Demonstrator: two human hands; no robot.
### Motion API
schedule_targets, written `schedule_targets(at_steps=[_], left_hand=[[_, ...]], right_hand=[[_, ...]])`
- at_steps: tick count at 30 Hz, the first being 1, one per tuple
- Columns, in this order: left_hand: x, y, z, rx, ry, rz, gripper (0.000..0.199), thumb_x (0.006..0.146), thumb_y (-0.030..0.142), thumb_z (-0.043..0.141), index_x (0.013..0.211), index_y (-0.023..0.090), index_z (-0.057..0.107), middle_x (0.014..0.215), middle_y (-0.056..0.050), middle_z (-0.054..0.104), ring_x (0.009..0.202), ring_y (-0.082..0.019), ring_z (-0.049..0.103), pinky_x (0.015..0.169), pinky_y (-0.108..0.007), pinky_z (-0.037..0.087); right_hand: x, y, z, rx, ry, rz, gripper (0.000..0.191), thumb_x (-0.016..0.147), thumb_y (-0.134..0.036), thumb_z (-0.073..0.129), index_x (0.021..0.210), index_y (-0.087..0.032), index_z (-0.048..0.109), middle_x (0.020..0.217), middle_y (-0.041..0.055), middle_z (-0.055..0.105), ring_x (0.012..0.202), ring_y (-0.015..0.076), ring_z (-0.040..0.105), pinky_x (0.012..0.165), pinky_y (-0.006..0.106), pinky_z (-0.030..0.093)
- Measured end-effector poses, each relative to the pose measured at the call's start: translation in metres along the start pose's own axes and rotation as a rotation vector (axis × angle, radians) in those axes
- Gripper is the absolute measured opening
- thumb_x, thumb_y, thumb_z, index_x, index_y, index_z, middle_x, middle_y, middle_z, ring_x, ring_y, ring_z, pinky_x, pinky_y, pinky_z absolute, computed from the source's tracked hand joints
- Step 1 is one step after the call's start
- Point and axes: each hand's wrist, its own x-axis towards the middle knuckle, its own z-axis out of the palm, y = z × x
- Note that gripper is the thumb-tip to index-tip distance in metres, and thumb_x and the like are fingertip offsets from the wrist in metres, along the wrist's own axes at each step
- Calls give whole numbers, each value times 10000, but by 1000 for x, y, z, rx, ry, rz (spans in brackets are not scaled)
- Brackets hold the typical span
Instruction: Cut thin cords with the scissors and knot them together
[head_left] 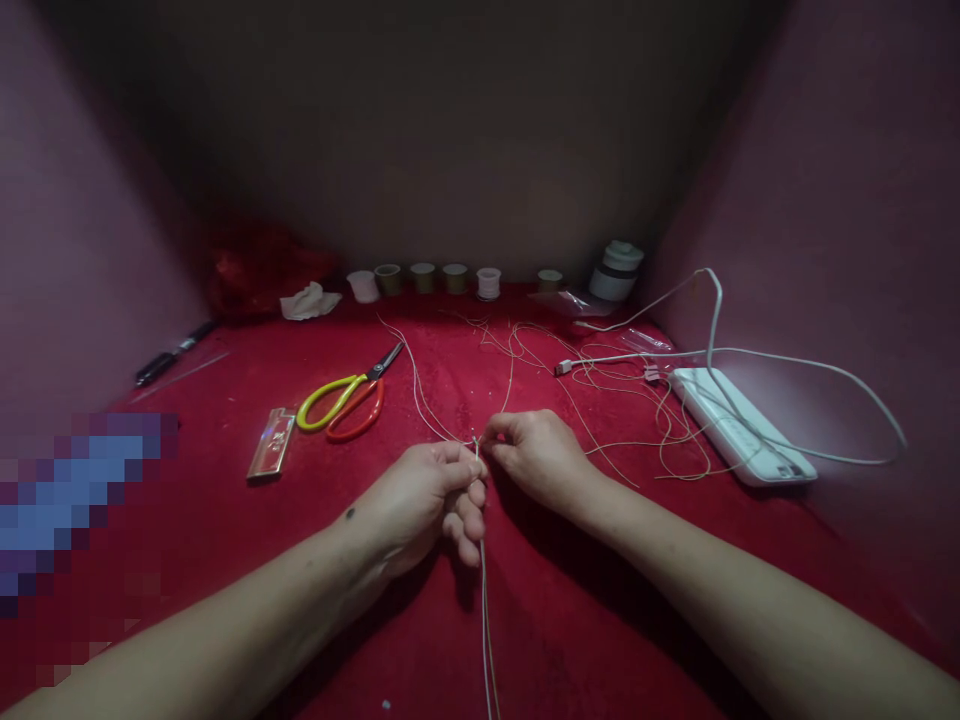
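Thin pale cords (485, 610) run from the bottom edge up to my hands at the centre. My left hand (448, 492) pinches them between thumb and forefinger, its other fingers curled below. Close on the right, my right hand (534, 450) has thumb and forefinger pressed together at a tan cord (511, 375) that trails up the cloth. Two loose cord ends (417, 385) lead away to the upper left. A small crossing or knot of cord shows between the fingertips; its details are too small to tell.
Yellow-and-red-handled scissors (352, 405) and a lighter (271, 444) lie left on the red cloth (420, 640). Spools (423, 278) line the back. Tangled tan cord (664, 425), a white power bank (739, 428) and its cable (825, 358) are right. A pen (174, 354) lies far left.
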Motion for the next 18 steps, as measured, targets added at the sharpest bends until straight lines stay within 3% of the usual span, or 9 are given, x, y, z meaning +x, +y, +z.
schedule_targets(at_steps=[11,18], left_hand=[[0,1,1,-20,-7,46,57,774,146,486,725,117,494,532,-10,537,353,-109,502,315,-229,450],[1,-1,-3,-25,-76,52,55,781,157,512,784,103,510,610,-38,563,428,-120,543,353,-240,479]], right_hand=[[1,0,1,-72,28,5,173,716,-207,500,751,-252,663,669,-5,635,621,126,531,537,229,282],[-3,4,1,-41,31,-16,171,743,-242,515,824,-245,666,719,7,645,647,125,551,561,218,315]])
